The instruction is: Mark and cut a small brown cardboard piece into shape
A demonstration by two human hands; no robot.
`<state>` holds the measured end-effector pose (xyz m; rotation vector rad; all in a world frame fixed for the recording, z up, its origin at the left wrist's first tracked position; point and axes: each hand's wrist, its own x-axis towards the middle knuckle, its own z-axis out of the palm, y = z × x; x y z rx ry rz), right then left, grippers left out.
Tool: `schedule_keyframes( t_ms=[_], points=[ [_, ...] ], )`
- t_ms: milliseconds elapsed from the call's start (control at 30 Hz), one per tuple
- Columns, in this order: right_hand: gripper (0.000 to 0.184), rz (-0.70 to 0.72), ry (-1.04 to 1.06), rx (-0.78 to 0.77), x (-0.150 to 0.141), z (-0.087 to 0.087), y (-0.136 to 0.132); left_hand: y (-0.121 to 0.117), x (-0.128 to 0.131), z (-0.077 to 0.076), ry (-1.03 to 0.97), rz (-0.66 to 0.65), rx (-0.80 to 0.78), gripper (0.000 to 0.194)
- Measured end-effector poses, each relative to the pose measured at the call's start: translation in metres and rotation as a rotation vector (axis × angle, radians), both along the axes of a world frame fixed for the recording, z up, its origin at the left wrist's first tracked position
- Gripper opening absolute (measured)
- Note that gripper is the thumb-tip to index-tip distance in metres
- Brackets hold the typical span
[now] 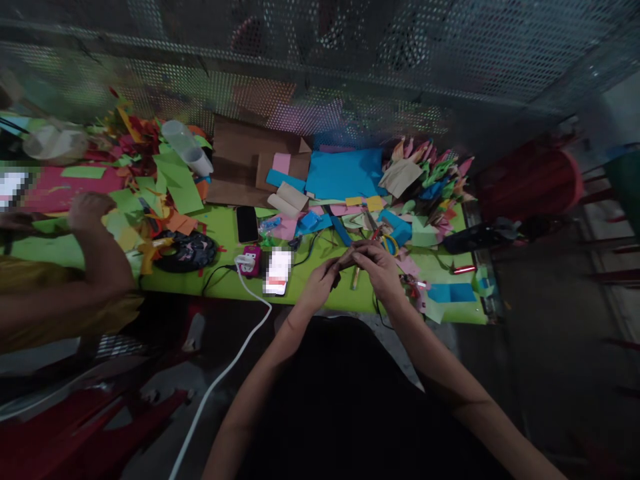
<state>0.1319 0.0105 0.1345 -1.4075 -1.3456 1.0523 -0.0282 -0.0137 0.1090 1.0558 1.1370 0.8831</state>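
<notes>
My left hand (323, 280) and my right hand (377, 267) meet over the front edge of the green-covered table (310, 297). The fingers of both are closed and pinched together around something small and brownish, too dark and covered to make out. Just beyond my right hand lie yellow-handled scissors (390, 245). A pencil-like yellow stick (355, 278) rests below the fingers. Left of my hands lies a lit phone (278, 272), beside a magenta power adapter (249, 261) with a white cable plugged in.
Blue paper (345, 173) and brown cardboard (235, 160) lie at the back, before a perforated metal screen (325, 73). Folded paper pieces (430, 167) are bunched at the right. A dark phone (247, 225) lies nearby. At left, another person's arm (100, 240) reaches over coloured paper.
</notes>
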Motion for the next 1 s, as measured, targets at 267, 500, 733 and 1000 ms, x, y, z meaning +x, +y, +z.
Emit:
schedule_keyframes(
  t_ms=[267,500,733,1000],
  points=[
    [0.024,0.002,-0.05,0.014,0.001,0.001,0.002,-0.001,0.004,0.0,0.05,0.042,0.021,0.027],
    [0.018,-0.056,-0.045,0.011,0.007,0.005,0.005,-0.005,-0.007,-0.003,0.029,0.082,-0.04,0.032],
    [0.022,-0.114,0.002,0.004,0.006,0.0,0.005,-0.009,-0.01,-0.001,-0.011,0.122,-0.04,0.034],
    [0.025,-0.1,0.031,-0.011,0.006,-0.007,0.006,-0.005,-0.007,-0.004,0.141,0.155,0.048,0.015]
  ],
)
